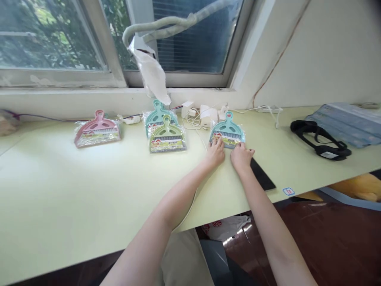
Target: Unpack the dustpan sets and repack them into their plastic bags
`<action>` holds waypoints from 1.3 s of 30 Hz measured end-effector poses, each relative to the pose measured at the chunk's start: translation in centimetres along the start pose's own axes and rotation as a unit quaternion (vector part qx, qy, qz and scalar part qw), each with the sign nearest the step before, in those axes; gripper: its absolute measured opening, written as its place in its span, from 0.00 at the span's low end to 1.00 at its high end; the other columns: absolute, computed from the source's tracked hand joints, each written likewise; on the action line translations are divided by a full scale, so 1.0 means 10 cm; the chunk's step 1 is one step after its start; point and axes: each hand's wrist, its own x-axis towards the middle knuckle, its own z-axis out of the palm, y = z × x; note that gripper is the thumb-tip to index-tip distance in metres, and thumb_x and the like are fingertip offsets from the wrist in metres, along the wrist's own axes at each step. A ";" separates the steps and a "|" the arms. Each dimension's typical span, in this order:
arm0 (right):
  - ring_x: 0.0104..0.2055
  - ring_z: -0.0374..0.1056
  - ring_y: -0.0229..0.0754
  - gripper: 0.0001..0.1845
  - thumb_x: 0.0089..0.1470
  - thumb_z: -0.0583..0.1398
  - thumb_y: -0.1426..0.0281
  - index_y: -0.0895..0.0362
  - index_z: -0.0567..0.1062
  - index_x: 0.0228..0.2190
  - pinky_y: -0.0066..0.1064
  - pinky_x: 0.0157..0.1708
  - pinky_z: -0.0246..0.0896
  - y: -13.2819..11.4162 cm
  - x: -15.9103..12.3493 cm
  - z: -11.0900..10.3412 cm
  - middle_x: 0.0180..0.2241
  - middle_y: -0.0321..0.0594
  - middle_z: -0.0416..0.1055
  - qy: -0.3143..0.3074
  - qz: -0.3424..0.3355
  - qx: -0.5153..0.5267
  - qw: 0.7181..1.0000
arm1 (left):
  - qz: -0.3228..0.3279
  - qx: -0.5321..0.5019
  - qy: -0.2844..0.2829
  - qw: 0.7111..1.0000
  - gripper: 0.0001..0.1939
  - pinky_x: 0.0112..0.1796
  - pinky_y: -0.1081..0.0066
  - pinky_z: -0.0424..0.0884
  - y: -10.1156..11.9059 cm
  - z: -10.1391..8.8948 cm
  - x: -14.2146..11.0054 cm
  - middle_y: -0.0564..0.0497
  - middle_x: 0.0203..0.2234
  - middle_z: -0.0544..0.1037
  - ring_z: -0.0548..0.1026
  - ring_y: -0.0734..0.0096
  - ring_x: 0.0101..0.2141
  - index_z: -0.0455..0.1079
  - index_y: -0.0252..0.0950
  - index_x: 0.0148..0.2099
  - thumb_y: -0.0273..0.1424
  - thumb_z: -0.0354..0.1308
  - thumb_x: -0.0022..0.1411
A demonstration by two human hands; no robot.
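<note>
A teal mini dustpan set in clear plastic wrap [228,131] lies on the pale green table [89,182], right of centre. My left hand [215,153] rests on its near left corner with fingers flat. My right hand [241,155] touches its near right edge, fingers stretched forward. A green packaged dustpan [167,137] lies on top of another teal one [157,113] at the middle. A pink packaged dustpan [97,131] lies further left.
A black phone [263,176] lies just right of my right hand. White chargers and cables [202,115] sit by the wall. A black headband device [320,141] and a blue packet [348,121] are at the right. A wrapped pipe [166,28] hangs from the window.
</note>
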 end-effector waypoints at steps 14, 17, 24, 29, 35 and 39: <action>0.52 0.67 0.52 0.23 0.58 0.50 0.76 0.68 0.73 0.52 0.41 0.50 0.63 -0.04 0.04 0.34 0.53 0.57 0.71 0.102 -0.157 0.150 0.971 | -0.003 0.077 -0.020 0.997 0.27 0.60 0.50 0.58 0.04 0.04 -0.02 0.39 0.68 0.54 0.54 0.50 0.65 0.56 0.29 0.68 0.29 0.39 0.69; 0.50 0.68 0.53 0.21 0.59 0.51 0.75 0.65 0.73 0.51 0.41 0.47 0.63 -0.04 0.03 0.32 0.53 0.56 0.71 0.102 -0.149 0.131 0.975 | 0.007 0.083 -0.011 0.996 0.28 0.60 0.51 0.58 0.02 0.05 -0.02 0.36 0.67 0.55 0.56 0.49 0.64 0.56 0.26 0.68 0.30 0.40 0.69; 0.47 0.68 0.50 0.18 0.60 0.52 0.74 0.63 0.74 0.48 0.38 0.42 0.57 -0.04 -0.01 0.25 0.50 0.53 0.73 0.114 -0.150 0.115 0.975 | 0.118 0.109 0.069 0.985 0.22 0.65 0.56 0.50 0.01 -0.02 -0.08 0.36 0.58 0.69 0.63 0.54 0.61 0.70 0.23 0.57 0.26 0.44 0.67; 0.45 0.66 0.50 0.15 0.59 0.52 0.74 0.62 0.74 0.44 0.38 0.39 0.52 -0.08 -0.04 0.15 0.45 0.52 0.75 0.151 -0.157 0.089 0.972 | 0.122 0.046 0.126 0.983 0.16 0.61 0.59 0.57 0.00 -0.25 -0.22 0.43 0.54 0.73 0.67 0.62 0.57 0.77 0.35 0.47 0.26 0.48 0.66; 0.37 0.66 0.46 0.14 0.56 0.51 0.77 0.59 0.77 0.32 0.36 0.37 0.48 -0.06 -0.11 0.04 0.31 0.46 0.75 0.155 -0.221 0.109 0.957 | -0.027 -0.015 0.185 0.982 0.18 0.56 0.61 0.61 -0.41 -0.68 -0.64 0.51 0.56 0.73 0.67 0.68 0.55 0.77 0.42 0.43 0.23 0.46 0.67; 0.31 0.64 0.43 0.14 0.54 0.52 0.78 0.59 0.75 0.24 0.34 0.34 0.45 -0.07 -0.21 -0.03 0.26 0.44 0.74 0.141 -0.250 0.109 0.952 | -0.148 -0.003 0.232 0.961 0.17 0.58 0.61 0.58 -1.05 -1.14 -1.15 0.49 0.55 0.72 0.64 0.67 0.58 0.77 0.42 0.39 0.21 0.48 0.64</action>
